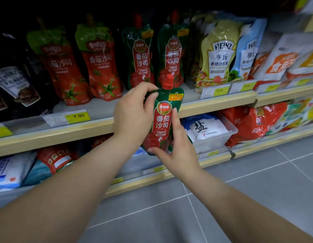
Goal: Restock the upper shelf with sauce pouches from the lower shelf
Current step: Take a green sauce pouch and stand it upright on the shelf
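- The dark green plastic ketchup pouch with a red screw cap and red label (162, 118) is held upright in the air, just in front of the pale wooden front edge of the upper shelf (52, 135); its cap reaches above that edge, its base hangs below it
- The left hand (134, 114) is closed around the pouch's upper left side, fingers curled over the top corner beside the cap
- The right hand (176, 153) grips the pouch's lower right part; forefinger laid up along the right edge, thumb under the base
- On the shelf board behind that edge stand two matching green ketchup pouches (140, 57), directly behind the held one; left of them, two red tomato-printed pouches (101, 64); right of them, a yellow-green Heinz salad dressing pouch (217, 53)
- A yellow price tag reading 7.90 (78, 116) sits on the edge, left of the hands
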The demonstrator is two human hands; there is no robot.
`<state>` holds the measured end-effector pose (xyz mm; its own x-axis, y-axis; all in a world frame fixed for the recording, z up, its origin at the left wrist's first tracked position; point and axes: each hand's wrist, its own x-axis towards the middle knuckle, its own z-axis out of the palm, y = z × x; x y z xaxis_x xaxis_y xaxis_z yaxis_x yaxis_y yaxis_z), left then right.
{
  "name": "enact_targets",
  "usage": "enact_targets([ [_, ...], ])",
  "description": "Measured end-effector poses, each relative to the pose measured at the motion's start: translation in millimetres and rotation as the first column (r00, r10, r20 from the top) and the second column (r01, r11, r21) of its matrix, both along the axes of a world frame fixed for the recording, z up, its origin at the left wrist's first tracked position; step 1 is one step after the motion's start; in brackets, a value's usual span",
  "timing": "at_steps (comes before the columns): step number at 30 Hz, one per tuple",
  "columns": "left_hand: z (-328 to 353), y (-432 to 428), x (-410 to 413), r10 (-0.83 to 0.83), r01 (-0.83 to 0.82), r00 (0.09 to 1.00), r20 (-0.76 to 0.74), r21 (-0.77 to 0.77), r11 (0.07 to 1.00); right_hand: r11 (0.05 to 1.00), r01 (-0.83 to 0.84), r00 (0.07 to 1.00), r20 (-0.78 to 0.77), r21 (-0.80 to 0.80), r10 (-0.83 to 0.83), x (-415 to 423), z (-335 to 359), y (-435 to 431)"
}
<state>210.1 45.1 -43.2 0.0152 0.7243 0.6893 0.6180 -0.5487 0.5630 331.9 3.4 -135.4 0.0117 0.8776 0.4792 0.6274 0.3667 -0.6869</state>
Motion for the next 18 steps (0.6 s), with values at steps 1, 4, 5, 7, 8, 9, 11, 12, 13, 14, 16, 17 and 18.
enact_targets([
  [1, 8.0, 0.3, 3.1, -0.019, 0.019, 1.000, 0.019, 0.025, 0.999, 0.999, 0.027, 1.000, -0.011, 0.024, -0.026, 0.0, 5.3, 1.4],
  [4, 30.2, 0.7, 8.3, -0.096, 0.089, 0.994, 0.046, 0.138, 0.986, 0.985, 0.104, 0.994, -0.056, 0.138, -0.097, 6.1, 25.8, 8.6],
  [5, 35.5, 1.2, 8.6, -0.115, 0.106, 0.993, 0.038, 0.180, 0.978, 0.977, 0.118, 0.992, -0.068, 0.175, -0.108, 10.1, 33.4, 11.0],
  [7, 41.1, 2.9, 8.0, -0.123, 0.118, 0.992, 0.006, 0.234, 0.965, 0.961, 0.131, 0.991, -0.068, 0.243, -0.118, 19.5, 48.3, 16.5],
  [8, 40.9, 3.8, 7.3, -0.124, 0.122, 0.992, -0.007, 0.241, 0.963, 0.951, 0.135, 0.991, -0.060, 0.278, -0.123, 23.9, 55.0, 20.2],
  [9, 38.7, 4.7, 6.4, -0.134, 0.134, 0.991, -0.015, 0.234, 0.963, 0.940, 0.141, 0.990, -0.054, 0.309, -0.131, 27.9, 61.5, 24.9],
  [11, 28.9, 7.2, 3.3, -0.155, 0.159, 0.987, -0.036, 0.183, 0.970, 0.919, 0.156, 0.988, -0.050, 0.361, -0.148, 35.0, 73.3, 36.6],
  [12, 22.2, 9.3, 0.9, -0.133, 0.143, 0.989, -0.071, 0.153, 0.978, 0.909, 0.163, 0.987, -0.047, 0.383, -0.157, 38.3, 78.8, 43.2],
  [13, 15.0, 11.7, -1.8, -0.087, 0.103, 0.988, -0.129, 0.126, 0.987, 0.903, 0.167, 0.986, -0.044, 0.396, -0.163, 41.6, 83.9, 49.9],
  [14, 7.8, 14.5, -4.5, -0.036, 0.056, 0.980, -0.197, 0.096, 0.994, 0.901, 0.168, 0.985, -0.042, 0.399, -0.164, 44.8, 88.4, 56.3],
  [16, -5.7, 19.3, -8.4, 0.038, -0.028, 0.946, -0.321, 0.037, 0.999, 0.907, 0.160, 0.987, -0.049, 0.389, -0.153, 49.6, 94.3, 68.7],
  [17, -12.0, 21.2, -9.7, 0.066, -0.064, 0.927, -0.370, 0.016, 0.998, 0.911, 0.154, 0.988, -0.056, 0.382, -0.143, 50.9, 95.4, 74.7],
  [18, -18.3, 23.1, -11.0, 0.092, -0.099, 0.906, -0.413, 0.006, 0.995, 0.915, 0.149, 0.989, -0.062, 0.374, -0.136, 51.3, 95.4, 80.3],
])
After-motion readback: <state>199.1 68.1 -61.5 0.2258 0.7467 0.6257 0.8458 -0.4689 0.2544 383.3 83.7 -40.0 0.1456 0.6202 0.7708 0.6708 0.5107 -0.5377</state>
